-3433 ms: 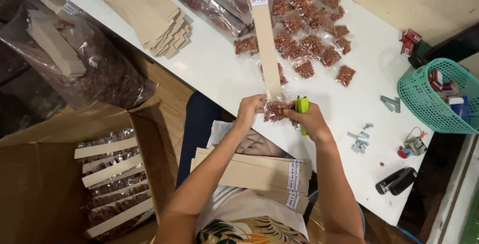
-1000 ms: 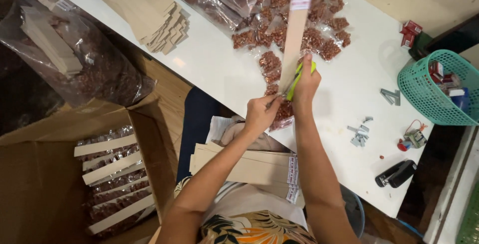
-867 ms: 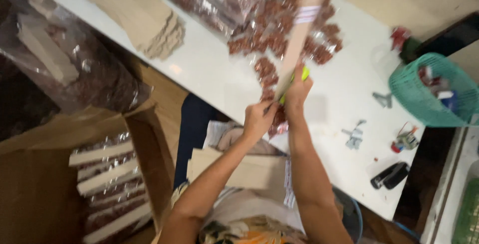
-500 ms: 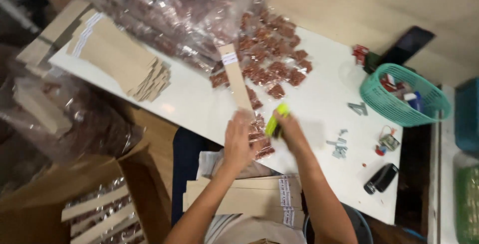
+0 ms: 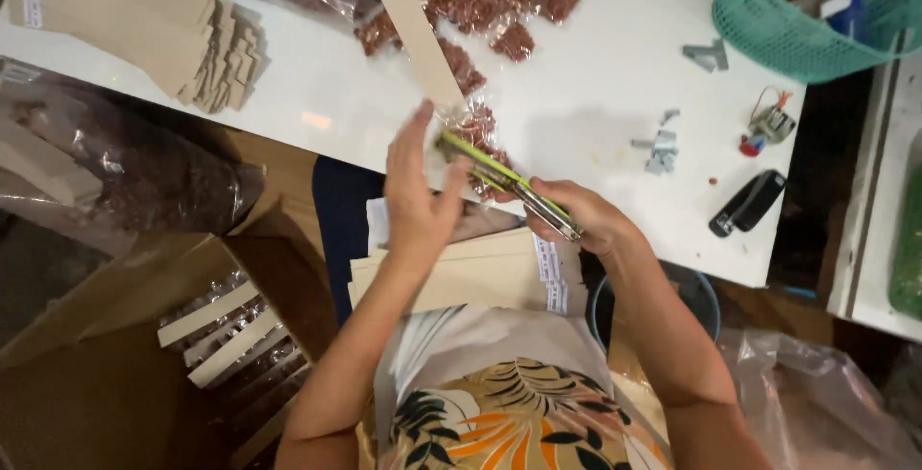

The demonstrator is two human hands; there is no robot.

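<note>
- Head view, centre frame: right hand (image 5: 586, 220) grips a yellow-green stapler (image 5: 504, 182).
- Left hand (image 5: 418, 196), fingers spread, steadies a cardboard strip (image 5: 413, 33) with small bags (image 5: 477, 134) on the white table (image 5: 586, 96).

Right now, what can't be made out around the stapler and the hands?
Head view only:
- Small packet: contents blurred; left hand and stapler cover part.
- Stapler's rear: hidden inside right hand.
- Cardboard strip: top cut by frame edge.
- Green basket: contents too small.
</note>
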